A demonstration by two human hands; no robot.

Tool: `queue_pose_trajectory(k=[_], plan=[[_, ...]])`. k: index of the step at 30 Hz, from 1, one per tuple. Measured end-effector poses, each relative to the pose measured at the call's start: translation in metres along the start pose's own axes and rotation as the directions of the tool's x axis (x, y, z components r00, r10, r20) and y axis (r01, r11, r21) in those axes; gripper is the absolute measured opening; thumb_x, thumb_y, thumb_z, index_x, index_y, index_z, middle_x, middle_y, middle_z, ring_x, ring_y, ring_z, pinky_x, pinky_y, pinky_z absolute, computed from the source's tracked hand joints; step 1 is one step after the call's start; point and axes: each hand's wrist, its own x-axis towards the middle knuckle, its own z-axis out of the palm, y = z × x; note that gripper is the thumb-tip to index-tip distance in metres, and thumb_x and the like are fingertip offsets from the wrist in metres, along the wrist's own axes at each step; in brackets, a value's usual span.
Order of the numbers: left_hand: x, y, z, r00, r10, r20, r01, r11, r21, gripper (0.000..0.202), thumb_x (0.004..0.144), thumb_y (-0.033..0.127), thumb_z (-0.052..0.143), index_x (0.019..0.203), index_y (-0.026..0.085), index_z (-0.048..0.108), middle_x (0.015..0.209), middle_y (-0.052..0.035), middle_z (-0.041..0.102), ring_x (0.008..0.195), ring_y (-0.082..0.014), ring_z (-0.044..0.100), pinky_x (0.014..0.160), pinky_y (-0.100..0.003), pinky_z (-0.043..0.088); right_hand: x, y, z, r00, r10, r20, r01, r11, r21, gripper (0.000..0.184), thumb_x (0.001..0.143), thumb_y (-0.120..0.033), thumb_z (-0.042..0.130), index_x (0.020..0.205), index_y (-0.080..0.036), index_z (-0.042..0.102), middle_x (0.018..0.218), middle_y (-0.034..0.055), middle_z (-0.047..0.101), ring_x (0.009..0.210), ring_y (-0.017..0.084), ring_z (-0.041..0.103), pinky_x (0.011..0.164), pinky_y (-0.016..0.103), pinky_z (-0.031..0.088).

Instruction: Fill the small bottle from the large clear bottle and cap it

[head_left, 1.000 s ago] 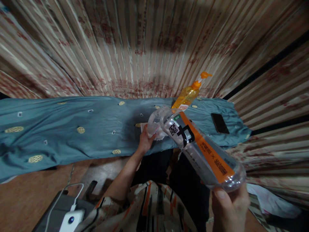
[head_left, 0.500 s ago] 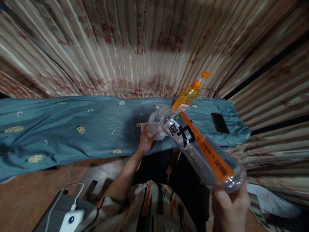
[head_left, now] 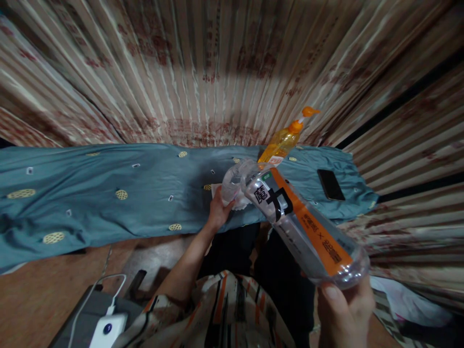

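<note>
- Clear plastic bottle (head_left: 302,227), orange-striped with black lettering, slants above your lap and the blue cloth (head_left: 145,193)
- Your right hand (head_left: 346,304) clasps its base
- Your left hand (head_left: 220,210) reaches its other end, forearm extended; its grip you can't tell

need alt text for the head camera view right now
A person's right hand grips the near end of a tilted clear bottle with an orange and silver label; the left hand is at its far end, by white paper. Beyond are an amber pump bottle and, to the right, a dark phone on teal cloth.
</note>
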Motion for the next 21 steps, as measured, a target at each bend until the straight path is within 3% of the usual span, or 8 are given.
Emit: queue_pose_trajectory(k=[4, 21], plan=[[0.0, -0.001, 0.0, 1.0, -0.003, 0.0, 0.003, 1.0, 0.001, 0.057, 0.078, 0.03, 0.073, 0.128, 0.019, 0.047, 0.123, -0.0103, 0.067, 0.112, -0.0267, 0.066, 0.099, -0.041, 0.052, 0.0, -0.001, 0.001, 1.0, -0.029, 0.008, 0.029, 0.999, -0.019, 0.086, 0.066, -0.047, 0.079, 0.141, -0.021, 0.047, 0.13, 0.0128, 0.057, 0.117, 0.036, 0.055, 0.103, 0.056, 0.036], [0.001, -0.005, 0.0, 1.0, 0.011, 0.002, -0.011, 1.0, 0.005, 0.058, 0.079, 0.034, 0.072, 0.129, 0.019, 0.046, 0.123, -0.0114, 0.066, 0.111, -0.0274, 0.065, 0.098, -0.042, 0.052, -0.002, -0.01, 0.006, 1.0, -0.012, 0.014, 0.012, 1.0, -0.02, 0.084, 0.067, -0.05, 0.076, 0.14, -0.021, 0.047, 0.129, 0.0125, 0.059, 0.115, 0.034, 0.058, 0.1, 0.051, 0.041]])
